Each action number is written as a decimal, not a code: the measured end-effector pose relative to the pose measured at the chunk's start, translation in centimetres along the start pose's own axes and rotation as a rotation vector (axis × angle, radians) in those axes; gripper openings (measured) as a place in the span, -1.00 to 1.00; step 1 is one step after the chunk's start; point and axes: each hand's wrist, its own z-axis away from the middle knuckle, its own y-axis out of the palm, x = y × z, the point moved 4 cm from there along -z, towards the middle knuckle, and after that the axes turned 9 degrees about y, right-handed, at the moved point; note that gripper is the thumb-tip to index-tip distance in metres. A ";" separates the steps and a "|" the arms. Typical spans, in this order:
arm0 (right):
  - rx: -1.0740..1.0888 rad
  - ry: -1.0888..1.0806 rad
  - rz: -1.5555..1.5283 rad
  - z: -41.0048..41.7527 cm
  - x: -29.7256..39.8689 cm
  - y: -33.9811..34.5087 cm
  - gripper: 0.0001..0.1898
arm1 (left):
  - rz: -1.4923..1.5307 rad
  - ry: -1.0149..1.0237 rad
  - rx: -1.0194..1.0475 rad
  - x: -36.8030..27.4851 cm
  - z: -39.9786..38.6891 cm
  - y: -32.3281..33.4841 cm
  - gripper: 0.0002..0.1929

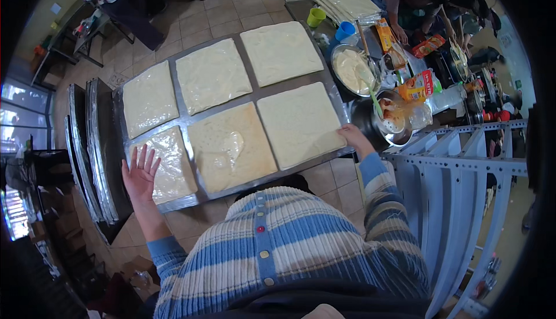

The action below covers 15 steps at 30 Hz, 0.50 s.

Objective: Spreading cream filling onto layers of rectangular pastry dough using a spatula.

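Observation:
Several rectangular sheets of pale, baked-looking dough lie in two rows on a foil-covered table point(219, 123). My left hand point(141, 173) is raised, palm up with the fingers spread and nothing in it, over the near left sheet point(171, 167), which looks glossy. The near middle sheet point(230, 145) has browned edges and a small pool of cream on it. At the near right sheet point(299, 123), the fingers of my right hand point(354, 137) touch the right edge; whether they pinch it is unclear. A steel bowl of cream point(354, 69) stands right of the table.
Foil-wrapped boards point(97, 145) stand upright at the left. A metal pot point(393, 115), a blue cup point(344, 31), a green cup point(316, 17) and stacked sheets point(347, 2) are at the right. Perforated metal shelving point(460, 160) stands near my right arm. Other people work at the upper right.

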 end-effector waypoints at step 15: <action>-0.990 -0.538 0.827 -0.8 9.8 -13.4 -0.65 | -0.725 -0.275 0.344 25.9 5.9 11.9 -0.43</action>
